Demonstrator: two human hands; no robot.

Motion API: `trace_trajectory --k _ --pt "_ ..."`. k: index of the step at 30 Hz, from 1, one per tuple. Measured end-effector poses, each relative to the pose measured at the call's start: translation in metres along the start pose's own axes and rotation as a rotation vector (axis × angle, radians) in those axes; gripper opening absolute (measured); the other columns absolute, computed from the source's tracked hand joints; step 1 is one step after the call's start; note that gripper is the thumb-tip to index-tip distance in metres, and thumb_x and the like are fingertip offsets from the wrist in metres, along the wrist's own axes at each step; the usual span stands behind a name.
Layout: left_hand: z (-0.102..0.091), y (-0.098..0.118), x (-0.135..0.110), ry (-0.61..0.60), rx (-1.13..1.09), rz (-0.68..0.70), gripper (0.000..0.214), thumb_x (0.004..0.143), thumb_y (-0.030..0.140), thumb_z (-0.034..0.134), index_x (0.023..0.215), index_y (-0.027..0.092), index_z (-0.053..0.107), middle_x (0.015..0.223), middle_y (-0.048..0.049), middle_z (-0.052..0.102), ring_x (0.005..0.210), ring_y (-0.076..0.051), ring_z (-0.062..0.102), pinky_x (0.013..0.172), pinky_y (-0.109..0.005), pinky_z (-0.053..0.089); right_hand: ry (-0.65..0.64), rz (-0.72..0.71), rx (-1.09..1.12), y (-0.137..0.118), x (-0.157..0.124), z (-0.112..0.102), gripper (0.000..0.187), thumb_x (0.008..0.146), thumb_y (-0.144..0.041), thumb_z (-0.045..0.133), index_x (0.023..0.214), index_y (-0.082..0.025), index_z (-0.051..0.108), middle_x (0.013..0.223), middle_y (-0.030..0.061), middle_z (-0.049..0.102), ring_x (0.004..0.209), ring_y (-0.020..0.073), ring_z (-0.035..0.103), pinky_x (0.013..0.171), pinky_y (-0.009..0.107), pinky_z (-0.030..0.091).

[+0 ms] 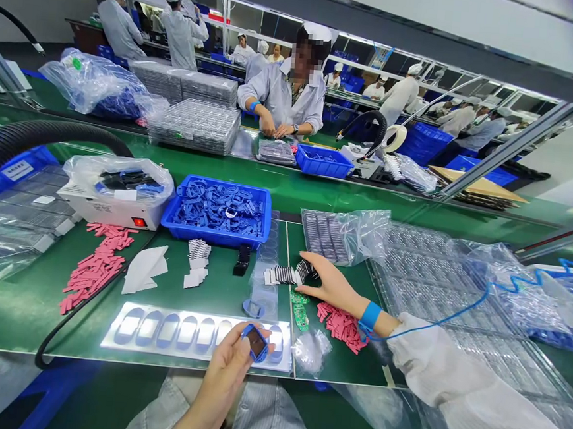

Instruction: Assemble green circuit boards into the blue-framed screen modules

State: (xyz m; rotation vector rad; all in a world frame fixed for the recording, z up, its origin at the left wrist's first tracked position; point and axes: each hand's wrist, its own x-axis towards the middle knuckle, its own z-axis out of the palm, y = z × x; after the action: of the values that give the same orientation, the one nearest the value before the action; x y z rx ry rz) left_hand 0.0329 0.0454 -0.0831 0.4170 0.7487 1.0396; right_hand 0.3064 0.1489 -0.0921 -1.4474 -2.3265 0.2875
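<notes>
The worktop (317, 197) is a smooth green belt with a soft sheen, probably rubber or PVC. In the left hand (221, 375), the blue-framed part (256, 343) shows glossy plastic around a dark, shiny face. The tray (217, 212) is moulded blue plastic, and the bag (349, 236) beside it is thin, crinkled, clear polythene. The pink pieces (96, 266) look matt — possibly foam — while the circuit board (299, 310) is glossy green. The sleeve (471, 388) is matt white cloth, the hose (39, 134) ribbed black plastic
</notes>
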Motion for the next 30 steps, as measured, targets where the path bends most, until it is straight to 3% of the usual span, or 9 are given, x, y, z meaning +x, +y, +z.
trace_trajectory --k 4,10,14,20,26,30 --pt "0.0 0.0 0.0 -0.007 -0.004 -0.004 0.033 0.071 0.041 0.072 0.094 0.018 0.07 0.094 -0.0082 0.073 0.086 -0.023 0.068 0.091 -0.039 0.046 0.058 0.043 -0.006 -0.004 -0.013 -0.003 0.07 0.078 -0.05 0.061 0.137 -0.025 0.031 0.129 0.0142 0.051 0.12 0.0309 0.051 0.1 0.054 0.043" --pt "-0.001 0.003 -0.001 -0.037 0.014 -0.045 0.032 0.073 0.04 0.071 0.096 0.018 0.07 0.096 -0.0091 0.073 0.088 -0.023 0.068 0.093 -0.038 0.044 0.042 0.066 0.004 -0.005 -0.017 0.003 0.072 0.08 -0.049 0.06 0.141 -0.026 0.027 0.138 0.0109 0.046 0.126 0.0288 0.046 0.104 0.051 0.041" --pt "0.001 0.003 -0.002 0.006 0.017 -0.02 0.031 0.072 0.04 0.072 0.094 0.018 0.07 0.095 -0.0087 0.073 0.085 -0.023 0.068 0.092 -0.039 0.045 0.052 0.077 0.014 -0.005 -0.018 0.01 0.066 0.083 -0.046 0.056 0.141 -0.027 0.029 0.139 0.01 0.046 0.127 0.0285 0.045 0.105 0.052 0.04" --pt "0.0 0.003 -0.002 -0.009 0.024 -0.035 0.033 0.072 0.041 0.071 0.096 0.017 0.07 0.097 -0.01 0.072 0.089 -0.024 0.067 0.095 -0.041 0.043 0.046 0.087 0.05 -0.008 -0.025 0.005 0.063 0.083 -0.044 0.056 0.139 -0.03 0.031 0.136 0.0085 0.049 0.124 0.0277 0.048 0.102 0.05 0.043" --pt "-0.002 0.003 0.0 -0.039 0.019 -0.042 0.032 0.073 0.041 0.071 0.096 0.019 0.07 0.096 -0.008 0.072 0.09 -0.023 0.067 0.094 -0.039 0.043 -0.005 0.059 0.091 -0.002 -0.012 -0.001 0.075 0.076 -0.049 0.064 0.139 -0.026 0.029 0.139 0.0111 0.043 0.128 0.0278 0.043 0.107 0.049 0.037" --pt "0.001 0.002 -0.002 0.0 0.015 -0.016 0.031 0.074 0.04 0.07 0.095 0.018 0.07 0.095 -0.0082 0.072 0.086 -0.022 0.068 0.091 -0.037 0.044 -0.058 0.025 0.111 -0.002 0.0 0.001 0.074 0.075 -0.052 0.064 0.137 -0.026 0.033 0.133 0.0111 0.049 0.121 0.0274 0.05 0.1 0.047 0.044"
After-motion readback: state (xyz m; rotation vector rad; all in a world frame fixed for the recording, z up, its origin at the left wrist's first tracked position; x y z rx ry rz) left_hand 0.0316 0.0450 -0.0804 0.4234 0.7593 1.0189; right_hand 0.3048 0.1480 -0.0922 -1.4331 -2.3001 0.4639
